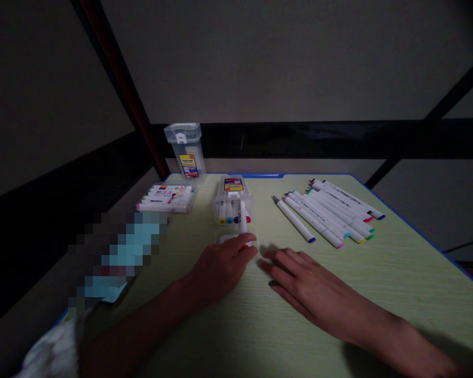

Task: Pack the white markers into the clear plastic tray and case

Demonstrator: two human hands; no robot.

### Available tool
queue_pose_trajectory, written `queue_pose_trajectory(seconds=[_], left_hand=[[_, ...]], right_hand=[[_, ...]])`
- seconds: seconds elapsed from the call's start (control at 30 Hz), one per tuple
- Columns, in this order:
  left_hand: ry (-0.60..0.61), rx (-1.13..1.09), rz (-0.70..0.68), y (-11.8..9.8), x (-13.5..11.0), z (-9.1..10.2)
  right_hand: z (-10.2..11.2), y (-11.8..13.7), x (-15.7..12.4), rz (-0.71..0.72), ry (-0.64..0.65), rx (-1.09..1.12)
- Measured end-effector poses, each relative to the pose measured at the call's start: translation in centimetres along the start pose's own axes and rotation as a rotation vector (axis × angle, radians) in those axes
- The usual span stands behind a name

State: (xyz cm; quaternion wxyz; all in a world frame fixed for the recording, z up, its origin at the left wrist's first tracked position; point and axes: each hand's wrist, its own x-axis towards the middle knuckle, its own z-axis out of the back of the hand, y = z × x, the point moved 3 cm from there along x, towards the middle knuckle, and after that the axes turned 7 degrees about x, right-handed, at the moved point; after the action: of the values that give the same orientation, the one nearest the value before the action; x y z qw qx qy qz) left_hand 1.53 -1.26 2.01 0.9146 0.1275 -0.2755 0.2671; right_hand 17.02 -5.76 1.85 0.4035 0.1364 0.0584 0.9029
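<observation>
My left hand (pixel 219 269) is closed around the near end of a white marker (pixel 243 224). The marker's far end reaches into the mouth of a clear plastic marker case (pixel 216 207) lying on its side. Inside that case, several markers with yellow, blue, purple and red ends (pixel 229 212) lie side by side. Its clear lid (pixel 219 234) hangs open toward me, partly hidden behind my left hand. My right hand (pixel 301 283) rests palm down on the table just right of the lid, holding nothing, its fingers loosely bent and slightly apart.
Several white markers (pixel 327 210) lie in a slanted group at the right. A closed clear case (pixel 189 157) stands upright at the back left. In front of it lies a flat pack of markers (pixel 166 198). A blurred light-blue item (pixel 132 252) lies at the left table edge.
</observation>
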Motion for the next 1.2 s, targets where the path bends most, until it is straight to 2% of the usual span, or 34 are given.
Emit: queue_pose_trajectory(seconds=[0.33, 0.57, 0.9, 1.2], left_hand=[[0.146, 0.023, -0.028, -0.26, 0.09, 0.13], [0.191, 0.034, -0.038, -0.26, 0.22, 0.15], [0.224, 0.04, -0.037, -0.28, 0.29, 0.09], [0.189, 0.029, -0.036, -0.34, 0.36, 0.12]], right_hand=[[-0.29, -0.01, -0.08, 0.012, 0.012, -0.027], [-0.32, -0.07, -0.18, 0.011, 0.003, -0.031], [-0.4, -0.08, -0.22, 0.008, -0.015, -0.034], [-0.26, 0.01, -0.06, 0.015, 0.011, -0.035]])
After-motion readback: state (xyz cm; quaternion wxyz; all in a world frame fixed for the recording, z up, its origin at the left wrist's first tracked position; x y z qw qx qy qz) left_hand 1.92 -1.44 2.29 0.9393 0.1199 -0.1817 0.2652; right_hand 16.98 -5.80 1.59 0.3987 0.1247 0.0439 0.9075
